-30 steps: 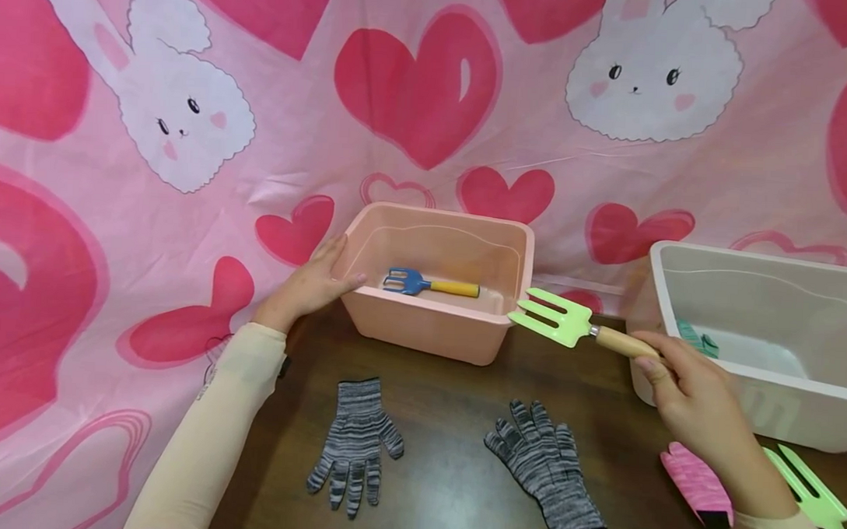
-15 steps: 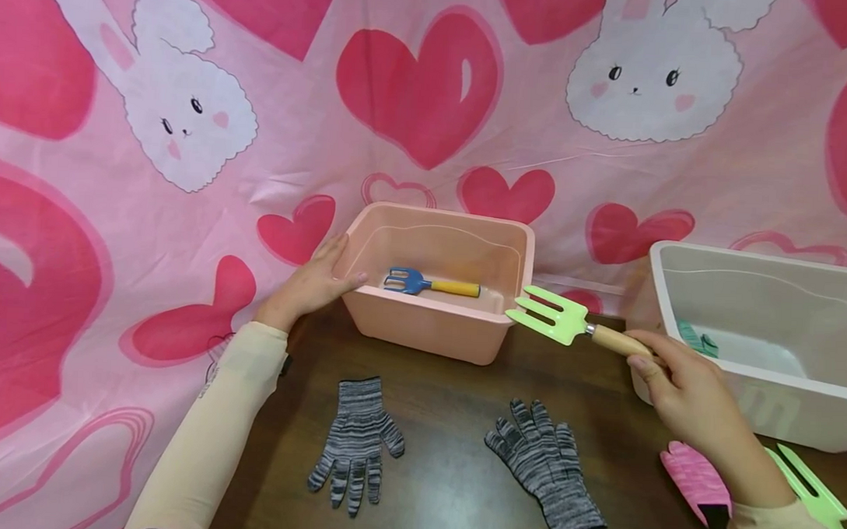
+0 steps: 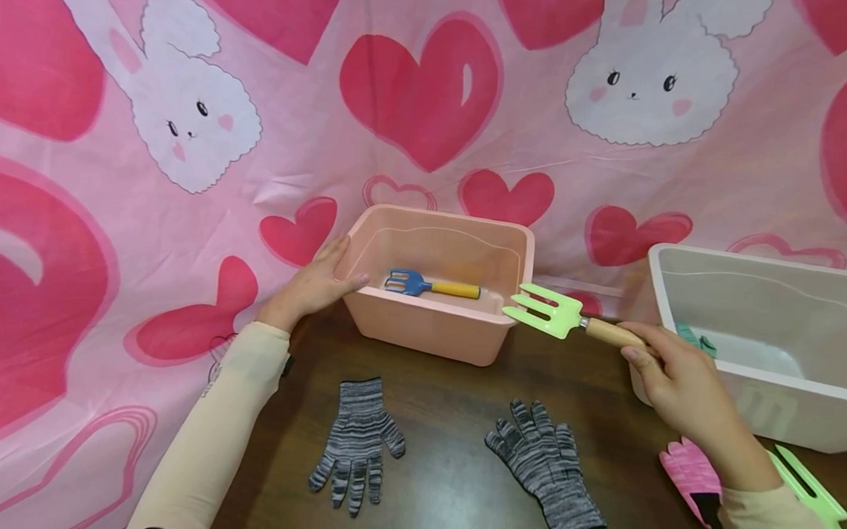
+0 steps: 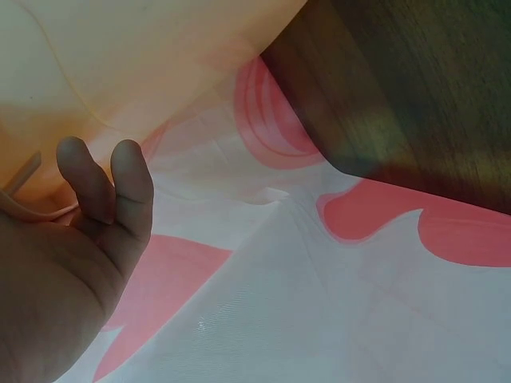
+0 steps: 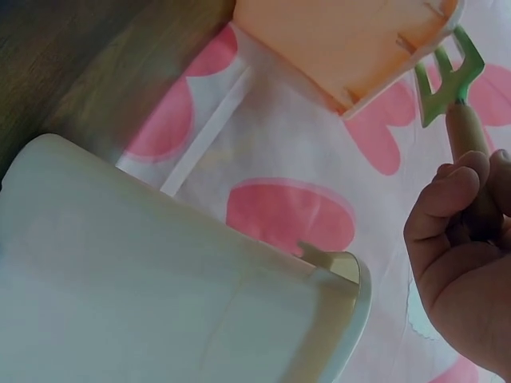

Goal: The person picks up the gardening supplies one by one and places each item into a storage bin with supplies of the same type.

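My right hand [image 3: 675,374] grips the wooden handle of a light green garden fork [image 3: 553,313], whose tines hover at the right front corner of the pink bin [image 3: 421,327]. The right wrist view shows the same fork [image 5: 449,73] beside the bin's corner [image 5: 351,40]. My left hand [image 3: 314,285] rests against the bin's left rim with fairly straight fingers; the left wrist view shows its fingers [image 4: 120,187] on the bin wall [image 4: 144,56]. Inside the bin lies a blue rake with a yellow handle [image 3: 430,285].
Two grey striped gloves [image 3: 357,443] [image 3: 545,467] lie on the dark wooden table [image 3: 453,406]. A white bin [image 3: 762,393] stands at right with a teal item [image 3: 694,338] inside. A pink glove [image 3: 692,476] and another green fork [image 3: 808,492] lie at lower right. A pink heart-and-rabbit cloth [image 3: 189,171] hangs behind.
The right hand has carried the green fork slightly left and down toward the pink bin's corner. The left hand has stayed on the bin's rim.
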`<state>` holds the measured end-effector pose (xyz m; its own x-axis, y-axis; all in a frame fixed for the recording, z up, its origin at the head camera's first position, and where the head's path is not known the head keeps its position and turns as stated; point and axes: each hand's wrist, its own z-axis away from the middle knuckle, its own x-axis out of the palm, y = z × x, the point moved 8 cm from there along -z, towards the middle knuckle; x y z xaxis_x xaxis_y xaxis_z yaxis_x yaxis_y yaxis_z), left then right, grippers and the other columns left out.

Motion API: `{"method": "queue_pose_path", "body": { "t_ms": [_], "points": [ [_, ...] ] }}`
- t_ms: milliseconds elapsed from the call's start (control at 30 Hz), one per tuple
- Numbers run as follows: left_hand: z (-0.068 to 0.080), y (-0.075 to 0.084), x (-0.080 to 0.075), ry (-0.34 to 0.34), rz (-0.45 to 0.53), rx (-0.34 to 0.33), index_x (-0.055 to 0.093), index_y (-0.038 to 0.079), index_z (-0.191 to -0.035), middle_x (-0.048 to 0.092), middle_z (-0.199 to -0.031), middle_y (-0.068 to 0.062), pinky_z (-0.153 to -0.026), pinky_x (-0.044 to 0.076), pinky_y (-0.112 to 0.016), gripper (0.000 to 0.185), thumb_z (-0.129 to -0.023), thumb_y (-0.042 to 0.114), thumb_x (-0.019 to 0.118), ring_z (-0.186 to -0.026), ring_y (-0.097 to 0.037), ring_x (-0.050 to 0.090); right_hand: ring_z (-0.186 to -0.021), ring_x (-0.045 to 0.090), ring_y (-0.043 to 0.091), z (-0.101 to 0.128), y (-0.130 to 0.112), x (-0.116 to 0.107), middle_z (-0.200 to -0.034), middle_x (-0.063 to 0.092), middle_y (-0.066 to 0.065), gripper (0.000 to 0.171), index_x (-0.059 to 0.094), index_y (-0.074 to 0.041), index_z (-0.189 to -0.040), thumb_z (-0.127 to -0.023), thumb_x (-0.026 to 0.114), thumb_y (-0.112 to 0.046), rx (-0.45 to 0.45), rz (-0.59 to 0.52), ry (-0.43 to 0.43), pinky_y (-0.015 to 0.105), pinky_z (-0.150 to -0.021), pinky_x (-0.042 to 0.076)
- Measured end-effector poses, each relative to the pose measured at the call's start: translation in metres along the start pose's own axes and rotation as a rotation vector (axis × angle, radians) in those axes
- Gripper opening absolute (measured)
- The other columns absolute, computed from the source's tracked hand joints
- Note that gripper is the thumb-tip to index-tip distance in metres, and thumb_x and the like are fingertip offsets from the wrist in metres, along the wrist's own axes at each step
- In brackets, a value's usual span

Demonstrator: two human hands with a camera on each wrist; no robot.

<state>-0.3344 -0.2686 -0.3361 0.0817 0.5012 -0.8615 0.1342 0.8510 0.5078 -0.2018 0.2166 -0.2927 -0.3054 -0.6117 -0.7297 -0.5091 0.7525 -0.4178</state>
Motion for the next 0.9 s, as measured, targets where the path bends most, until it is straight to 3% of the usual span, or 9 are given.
{"method": "queue_pose_path", "body": {
  "t_ms": [200, 400, 567, 900],
  "points": [
    [-0.001, 0.000, 0.000, 0.005, -0.009, 0.016, 0.004, 0.018, -0.164, 0.007, -0.169, -0.007, -0.114, 0.023, -0.064, 0.104, -0.090, 0.063, 0.062, -0.153, -0.030, 0.007, -0.088, 0.060, 0.037, -0.002, 0.001, 0.003, -0.105, 0.069, 0.017, 0.032, 0.067, -0.003, -0.124, -0.092, 0.072, -0.003, 0.020, -0.018, 0.018, 0.041, -0.075, 0.042],
    [-0.001, 0.000, 0.000, 0.008, -0.005, 0.017, 0.005, 0.018, -0.164, 0.008, -0.169, -0.007, -0.114, 0.024, -0.064, 0.106, -0.088, 0.067, 0.061, -0.153, -0.031, 0.008, -0.089, 0.061, 0.041, -0.007, 0.000, 0.004, -0.107, 0.067, 0.019, 0.031, 0.066, -0.002, -0.125, -0.095, 0.069, -0.007, 0.026, -0.028, 0.010, 0.055, -0.075, 0.043],
    [-0.001, 0.000, 0.001, 0.005, -0.010, 0.018, 0.005, 0.018, -0.164, 0.009, -0.169, -0.007, -0.114, 0.024, -0.064, 0.107, -0.088, 0.070, 0.059, -0.153, -0.031, 0.009, -0.090, 0.060, 0.041, -0.011, -0.003, 0.003, -0.107, 0.066, 0.019, 0.030, 0.064, -0.002, -0.126, -0.097, 0.067, -0.008, 0.027, -0.034, -0.002, 0.059, -0.076, 0.043],
    [-0.001, 0.001, 0.000, 0.013, -0.002, 0.021, 0.005, 0.018, -0.164, 0.009, -0.168, -0.008, -0.114, 0.025, -0.064, 0.103, -0.091, 0.060, 0.063, -0.153, -0.031, 0.009, -0.088, 0.059, 0.039, -0.019, -0.010, 0.004, -0.105, 0.065, 0.018, 0.030, 0.064, -0.002, -0.125, -0.096, 0.066, -0.006, 0.022, -0.027, -0.002, 0.061, -0.077, 0.044]
  ]
}}
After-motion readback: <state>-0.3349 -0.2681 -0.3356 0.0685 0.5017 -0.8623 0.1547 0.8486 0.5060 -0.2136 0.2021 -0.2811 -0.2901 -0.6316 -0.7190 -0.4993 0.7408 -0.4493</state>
